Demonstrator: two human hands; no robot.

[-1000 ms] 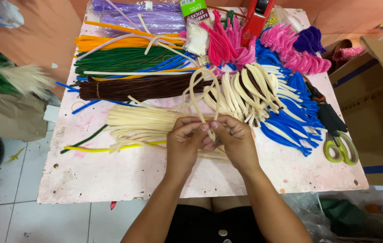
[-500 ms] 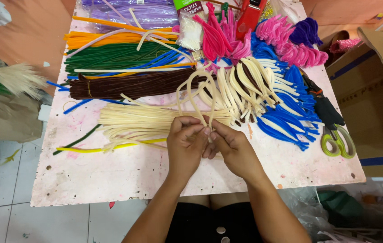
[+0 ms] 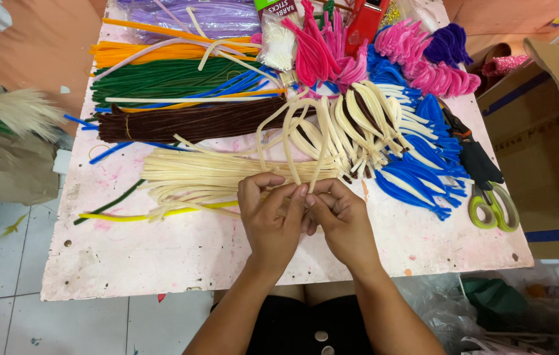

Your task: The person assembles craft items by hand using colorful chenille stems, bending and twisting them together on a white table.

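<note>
My left hand and my right hand meet at the table's near middle, fingertips pinched together on a cream pipe cleaner bent into a loop that rises away from them. Left of my hands lies a bundle of straight cream pipe cleaners. Beyond my right hand is a heap of folded cream loops, with folded blue loops to its right.
The white, paint-stained table carries brown, green, orange and purple stick bundles, pink loops, and green-handled scissors at the right edge. A cardboard box stands to the right.
My hands have stayed pinched on the cream loop, shifting slightly toward me and left; the view has tilted a little.
</note>
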